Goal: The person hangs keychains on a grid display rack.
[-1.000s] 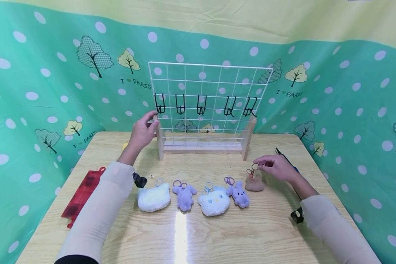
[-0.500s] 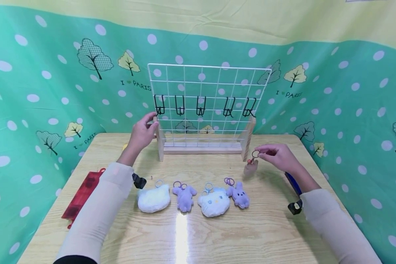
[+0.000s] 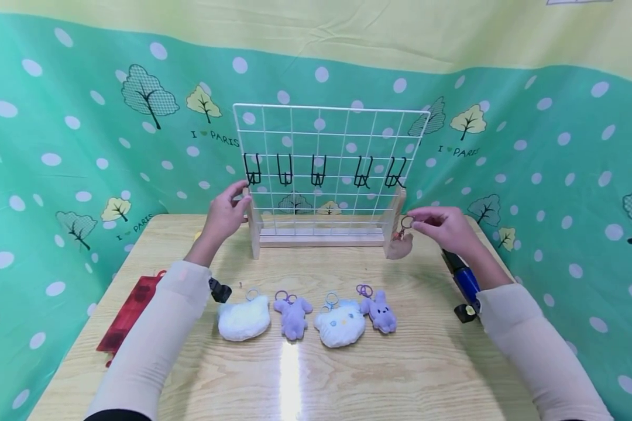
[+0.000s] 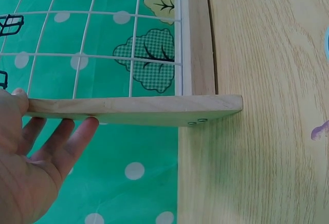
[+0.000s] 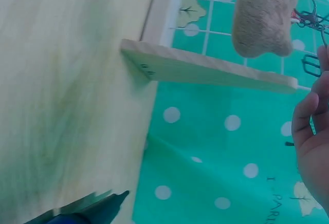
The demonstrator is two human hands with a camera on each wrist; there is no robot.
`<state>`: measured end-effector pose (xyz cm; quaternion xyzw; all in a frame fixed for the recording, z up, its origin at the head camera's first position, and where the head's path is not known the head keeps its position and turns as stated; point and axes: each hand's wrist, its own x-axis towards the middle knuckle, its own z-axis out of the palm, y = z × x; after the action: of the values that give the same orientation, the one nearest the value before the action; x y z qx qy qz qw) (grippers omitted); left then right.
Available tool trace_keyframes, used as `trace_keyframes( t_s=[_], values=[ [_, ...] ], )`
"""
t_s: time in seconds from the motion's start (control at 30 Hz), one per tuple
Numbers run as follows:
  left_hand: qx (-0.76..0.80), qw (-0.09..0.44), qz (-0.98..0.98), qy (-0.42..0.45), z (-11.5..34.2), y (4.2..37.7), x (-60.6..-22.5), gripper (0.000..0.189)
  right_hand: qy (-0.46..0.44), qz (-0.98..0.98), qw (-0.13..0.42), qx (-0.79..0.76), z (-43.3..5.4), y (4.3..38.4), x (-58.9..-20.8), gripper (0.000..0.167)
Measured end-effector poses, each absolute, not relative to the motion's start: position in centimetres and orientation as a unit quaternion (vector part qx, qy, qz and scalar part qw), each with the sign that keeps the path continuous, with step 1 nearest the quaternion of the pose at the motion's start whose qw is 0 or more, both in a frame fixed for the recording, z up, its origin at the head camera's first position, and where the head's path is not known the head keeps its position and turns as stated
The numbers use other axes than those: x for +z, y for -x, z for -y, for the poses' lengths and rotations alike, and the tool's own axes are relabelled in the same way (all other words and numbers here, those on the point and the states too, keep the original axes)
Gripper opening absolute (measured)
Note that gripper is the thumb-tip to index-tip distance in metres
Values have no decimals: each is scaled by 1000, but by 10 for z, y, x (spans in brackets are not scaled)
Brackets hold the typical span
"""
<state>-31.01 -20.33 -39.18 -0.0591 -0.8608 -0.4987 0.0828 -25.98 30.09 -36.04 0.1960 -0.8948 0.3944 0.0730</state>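
My left hand (image 3: 225,213) grips the left wooden upright (image 4: 139,105) of a white wire grid rack (image 3: 332,109), thumb on one side and fingers on the other. Several black hooks (image 3: 318,175) hang in a row across the grid, all bare. At the rack's right end, my right hand (image 3: 445,225) pinches the metal ring of a brown plush keychain (image 5: 263,18), which dangles beside the right upright (image 3: 396,222). On the table lie a white plush keychain (image 3: 244,320), a purple one (image 3: 293,318), a white cat-faced one (image 3: 341,324) and a purple bunny one (image 3: 380,313).
A red checked item (image 3: 137,310) lies at the table's left side, under the left forearm. Near the right wrist is a blue and black object (image 3: 466,282). Behind the rack hangs a green dotted curtain (image 3: 189,181).
My right hand has lifted the brown plush keychain off the table and carried it up and back to the rack's right upright. The left hand stays on the left upright.
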Motion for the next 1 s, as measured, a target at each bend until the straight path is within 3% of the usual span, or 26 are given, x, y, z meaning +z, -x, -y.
trace_keyframes(
  t_s=[0.57,1.0],
  values=[
    [-496,88,862,58,206,309,-392,49,-157,861,138,464,-283,271,-329,29],
    [-501,84,859,60,205,310,-392,49,-149,864,143,460,-279,278,-324,31]
  ],
)
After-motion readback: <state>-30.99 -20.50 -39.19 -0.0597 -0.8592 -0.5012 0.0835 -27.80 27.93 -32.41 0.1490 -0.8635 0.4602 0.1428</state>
